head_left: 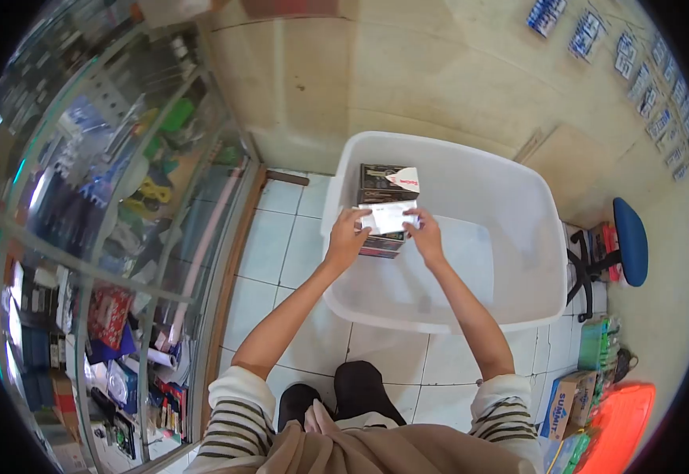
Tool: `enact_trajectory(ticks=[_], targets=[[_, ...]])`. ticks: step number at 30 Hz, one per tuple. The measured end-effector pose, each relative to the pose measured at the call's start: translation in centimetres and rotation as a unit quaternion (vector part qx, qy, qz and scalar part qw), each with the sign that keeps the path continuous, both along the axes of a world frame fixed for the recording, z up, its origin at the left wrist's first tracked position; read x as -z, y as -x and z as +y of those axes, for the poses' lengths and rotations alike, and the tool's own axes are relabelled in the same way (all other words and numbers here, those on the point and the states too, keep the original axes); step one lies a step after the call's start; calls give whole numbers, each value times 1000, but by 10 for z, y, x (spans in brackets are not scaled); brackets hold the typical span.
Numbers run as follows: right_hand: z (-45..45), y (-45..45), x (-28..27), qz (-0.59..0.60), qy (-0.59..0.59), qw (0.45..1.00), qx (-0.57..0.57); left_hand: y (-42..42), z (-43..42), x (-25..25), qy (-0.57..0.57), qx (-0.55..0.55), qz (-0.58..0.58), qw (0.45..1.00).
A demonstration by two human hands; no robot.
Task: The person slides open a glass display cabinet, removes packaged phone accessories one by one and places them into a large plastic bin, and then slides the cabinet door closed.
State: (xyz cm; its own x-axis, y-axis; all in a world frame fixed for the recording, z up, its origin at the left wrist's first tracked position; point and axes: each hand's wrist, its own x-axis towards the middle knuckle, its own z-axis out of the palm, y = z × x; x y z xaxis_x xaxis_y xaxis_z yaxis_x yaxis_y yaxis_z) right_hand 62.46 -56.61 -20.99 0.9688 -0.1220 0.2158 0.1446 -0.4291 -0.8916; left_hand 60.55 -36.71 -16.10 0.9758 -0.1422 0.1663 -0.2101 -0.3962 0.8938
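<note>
A small white box (390, 218) is held level between my two hands, over the left part of a large white plastic tub (518, 310). My left hand (347, 237) grips its left end, and my right hand (425, 235) pinches the right end. Below it, inside the tub along the left wall, stand dark printed boxes (377, 189), one with a white and red corner on top. The white box partly hides them, so I cannot tell how they are stacked.
On the left stands a glass display cabinet (202, 237) full of goods. A blue-backed chair (630, 241) is to the right. Near the lower right are a SUMMIT carton (559, 407) and an orange-red item (621, 426). Small packets (587, 35) hang on the wall.
</note>
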Motion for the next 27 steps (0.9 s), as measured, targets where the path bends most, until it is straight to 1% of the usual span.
enact_trajectory(ticks=[1,2,3,4,6,7,8,9,10,12,13,15,16,18,19,20,22,23,25,26,27], targets=[[-7,2,18,51,-25,998,18,-11,-10,26,0,6,3,1000],[-11,3,31,102,-51,993,33,-23,-17,53,-43,16,25,999],[-12,4,38,144,-56,987,49,-32,-23,74,-87,25,48,995],[-13,2,50,191,-63,978,56,-38,-27,86,-90,29,50,994],[-24,-15,115,234,-109,966,18,-53,-34,104,-200,54,65,976],[-25,-19,117,231,-111,966,19,-59,-37,114,-222,63,104,968],[-23,-21,120,240,-70,968,8,-61,-39,123,-224,63,104,967],[-20,-23,121,250,-28,968,-5,-63,-41,133,-258,47,106,959],[-17,-25,120,251,-28,968,-6,-65,-43,142,-290,29,109,950],[-12,-27,123,243,-23,970,23,-73,-42,156,-292,26,126,948],[-11,-30,130,244,-22,969,19,-76,-40,160,-294,23,140,945],[-6,-36,134,247,-44,966,56,-79,-41,166,-285,17,147,947],[-5,-38,133,247,-43,967,51,-81,-41,168,-277,15,151,949],[-1,-37,111,286,-29,957,31,-82,-41,179,-271,1,152,951],[-8,-48,159,271,-59,960,30,-84,-42,184,-263,-8,152,953],[-7,-48,162,271,-56,961,27,-86,-43,190,-260,-11,153,953],[-4,-45,165,217,-46,974,35,-85,-41,194,-213,-29,147,965],[-1,-44,166,218,-45,975,29,-84,-41,194,-212,-35,149,965],[1,-43,167,202,-12,978,40,-82,-40,184,-215,-9,127,968],[2,-44,165,197,-13,980,32,-81,-39,177,-217,-18,124,968],[5,-44,158,196,-27,980,35,-75,-38,161,-150,13,120,981]])
